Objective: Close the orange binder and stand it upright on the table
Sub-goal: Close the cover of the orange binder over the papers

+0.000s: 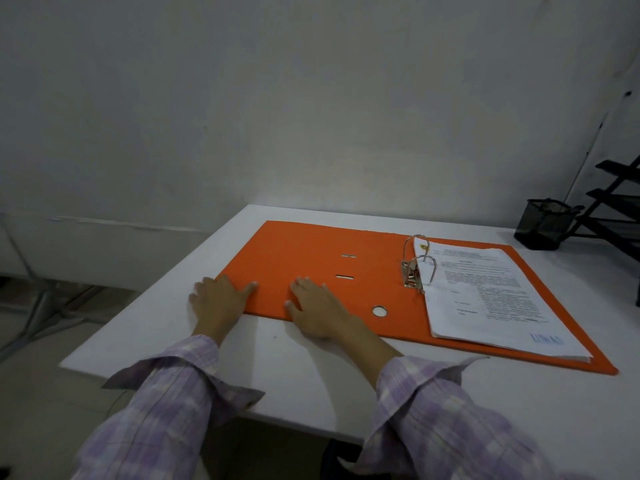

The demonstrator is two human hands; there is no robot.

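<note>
The orange binder (304, 258) lies open and flat on the white table (311, 372). Its left cover is bare; its metal rings (417, 261) stand near the middle, and a stack of printed papers (491, 299) rests on the right half. My left hand (218, 301) lies at the near left corner of the left cover, thumb on the orange surface, fingers over the edge. My right hand (317, 310) rests flat on the cover's near edge, fingers spread. Neither hand grips anything.
A black mesh pen cup (543, 223) and a black tiered paper tray (616, 209) stand at the table's far right. A pale wall rises behind the table. The table's left edge drops to the floor beside metal legs (41, 306).
</note>
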